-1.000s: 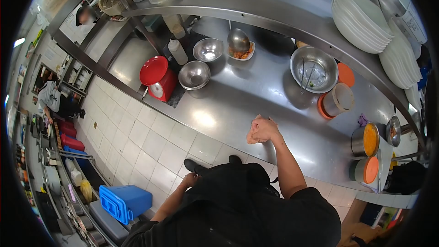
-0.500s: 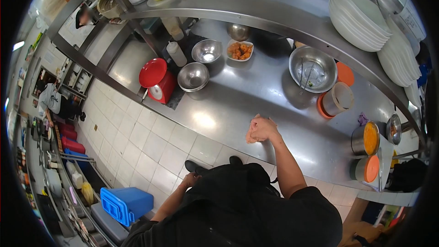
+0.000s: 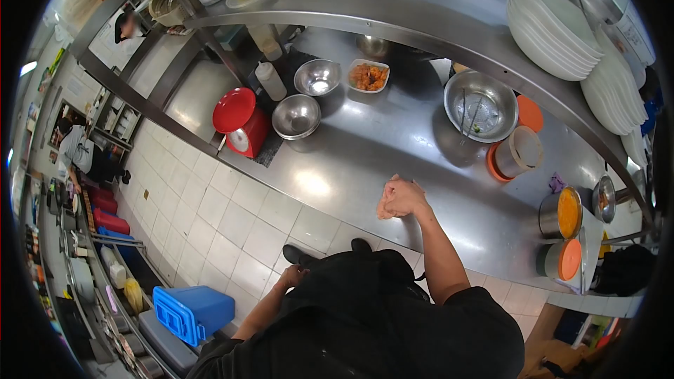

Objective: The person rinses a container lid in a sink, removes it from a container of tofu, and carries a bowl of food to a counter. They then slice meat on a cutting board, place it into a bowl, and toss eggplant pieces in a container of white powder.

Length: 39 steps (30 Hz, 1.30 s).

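My right hand (image 3: 405,197) presses down near the front edge of the steel counter (image 3: 351,161), its fingers closed around a crumpled pinkish cloth (image 3: 384,206). Down at my side, close to the black apron (image 3: 351,302), is my left hand (image 3: 293,277); its fingers are mostly hidden and too small to make out. Beyond the right hand, a large metal bowl (image 3: 455,102) with tongs in it sits at the back right. A white bowl of orange-brown food pieces (image 3: 369,77) stands at the back middle.
Two metal bowls (image 3: 296,118), a squeeze bottle (image 3: 271,81) and a red scale (image 3: 241,123) stand on the left. Tubs with orange contents or lids (image 3: 570,212) line the right. An overhead shelf (image 3: 365,7) carries stacked white dishes (image 3: 547,35). Another person (image 3: 78,147) is far left.
The small metal bowl behind the food bowl has shifted slightly and sits at a different angle. Both my hands and the cloth stay in place.
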Motion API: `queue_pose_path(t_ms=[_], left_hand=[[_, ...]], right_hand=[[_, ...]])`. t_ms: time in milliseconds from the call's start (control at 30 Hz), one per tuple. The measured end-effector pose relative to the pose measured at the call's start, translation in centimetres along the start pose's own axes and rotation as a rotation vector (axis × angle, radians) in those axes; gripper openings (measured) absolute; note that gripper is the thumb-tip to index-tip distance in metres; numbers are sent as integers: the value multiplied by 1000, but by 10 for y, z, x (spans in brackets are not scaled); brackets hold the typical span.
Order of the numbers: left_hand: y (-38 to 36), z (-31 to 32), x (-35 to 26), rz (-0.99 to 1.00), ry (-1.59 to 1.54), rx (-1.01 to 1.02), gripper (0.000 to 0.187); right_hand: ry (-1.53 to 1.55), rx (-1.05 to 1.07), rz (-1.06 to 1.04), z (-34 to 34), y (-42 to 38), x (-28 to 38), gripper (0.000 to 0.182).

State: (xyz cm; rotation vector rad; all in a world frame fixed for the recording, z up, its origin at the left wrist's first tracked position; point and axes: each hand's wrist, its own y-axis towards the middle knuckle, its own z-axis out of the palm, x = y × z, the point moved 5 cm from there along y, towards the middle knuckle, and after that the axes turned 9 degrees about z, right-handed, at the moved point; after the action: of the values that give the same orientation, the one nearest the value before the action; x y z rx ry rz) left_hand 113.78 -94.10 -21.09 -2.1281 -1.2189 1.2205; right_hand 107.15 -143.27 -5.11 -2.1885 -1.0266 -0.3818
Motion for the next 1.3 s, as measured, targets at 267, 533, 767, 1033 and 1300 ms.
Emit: queue_pose_path(t_ms=[267,533,767,1033,1300], left_hand=[[7,5,7,20,27,13,59],[4,2,0,24,5,-7,56],[5,4,3,11,9,-23,57],[3,1,-1,19,-13,-15,58],[-1,-2,-8,-23,-36,-1,59]], right_hand=[[16,26,28,-1,1,-1,29],[21,37,44,-3,1,1,30],[43,38,37,-2,2,-1,32],[28,53,56,-4,2,1,35],[20,63,73,-5,2,3,34]])
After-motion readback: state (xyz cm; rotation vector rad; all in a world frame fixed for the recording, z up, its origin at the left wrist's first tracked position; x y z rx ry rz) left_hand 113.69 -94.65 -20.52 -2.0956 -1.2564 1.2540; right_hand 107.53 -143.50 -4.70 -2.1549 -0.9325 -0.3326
